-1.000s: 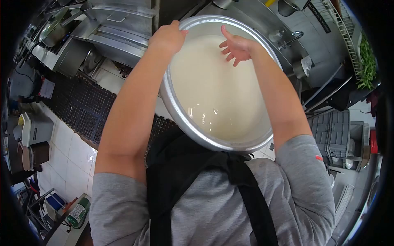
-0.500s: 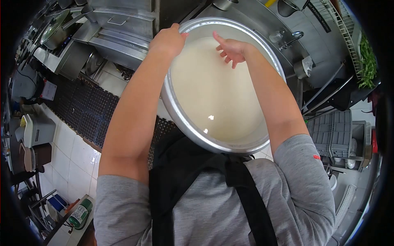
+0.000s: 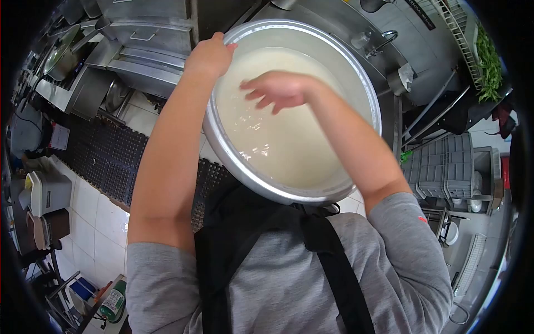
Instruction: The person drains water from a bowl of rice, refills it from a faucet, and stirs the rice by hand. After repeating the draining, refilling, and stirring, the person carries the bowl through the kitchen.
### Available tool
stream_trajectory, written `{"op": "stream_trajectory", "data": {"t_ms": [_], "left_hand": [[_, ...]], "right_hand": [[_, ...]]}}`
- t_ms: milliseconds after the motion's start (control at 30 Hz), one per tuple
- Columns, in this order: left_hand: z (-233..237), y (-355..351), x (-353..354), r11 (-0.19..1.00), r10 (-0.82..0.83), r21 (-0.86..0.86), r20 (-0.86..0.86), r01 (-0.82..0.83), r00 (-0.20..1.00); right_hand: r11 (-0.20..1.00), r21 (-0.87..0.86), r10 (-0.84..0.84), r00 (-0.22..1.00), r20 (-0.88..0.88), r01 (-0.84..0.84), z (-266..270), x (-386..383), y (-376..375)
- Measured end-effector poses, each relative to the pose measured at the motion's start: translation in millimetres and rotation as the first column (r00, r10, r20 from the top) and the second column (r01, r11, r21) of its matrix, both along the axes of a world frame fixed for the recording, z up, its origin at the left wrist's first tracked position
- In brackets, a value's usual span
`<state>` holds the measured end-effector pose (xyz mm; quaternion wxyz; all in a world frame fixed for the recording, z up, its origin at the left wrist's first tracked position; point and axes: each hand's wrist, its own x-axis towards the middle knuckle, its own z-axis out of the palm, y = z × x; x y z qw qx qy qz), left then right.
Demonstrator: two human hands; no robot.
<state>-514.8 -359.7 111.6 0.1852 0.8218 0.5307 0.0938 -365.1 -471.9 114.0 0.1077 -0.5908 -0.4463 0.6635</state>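
Note:
A large round metal pot (image 3: 370, 114) holds a pale, cloudy liquid (image 3: 295, 142) with ripples and bright glints on its left side. My left hand (image 3: 210, 54) grips the pot's rim at the upper left. Over the liquid, my right hand (image 3: 275, 90) is spread with fingers apart and holds nothing. Its fingers point left, and whether their tips touch the surface cannot be made out. The pot tilts toward my body, with its near rim close to the black apron straps.
A steel sink with a faucet (image 3: 382, 43) lies behind the pot to the right. Grey crates (image 3: 445, 167) stand at the right. A lidded pan (image 3: 62, 62) is at the upper left, above a black perforated mat (image 3: 111, 156). Green herbs (image 3: 489, 67) lie on a rack.
My right hand has swept left and down across the pot. Ripples now show on the liquid's left side. The pot and my left hand sit slightly further left in view.

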Motion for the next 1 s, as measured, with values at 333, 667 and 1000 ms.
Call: {"op": "stream_trajectory", "data": {"t_ms": [333, 667, 1000], "left_hand": [[0, -1, -1, 1.000, -0.021, 0.020, -0.004, 0.021, 1.000], [-2, 2, 1, 1.000, -0.013, 0.006, 0.001, 0.013, 1.000], [-5, 3, 3, 1.000, -0.007, 0.025, -0.024, 0.008, 1.000]], "right_hand": [[0.899, -0.139, -0.406, 0.909, 0.097, 0.416, -7, 171, -30], [0.835, -0.193, -0.499, 0.857, 0.129, 0.515, -30, 185, -31], [0.924, -0.080, -0.363, 0.925, 0.115, 0.373, -3, 154, -100]]}}
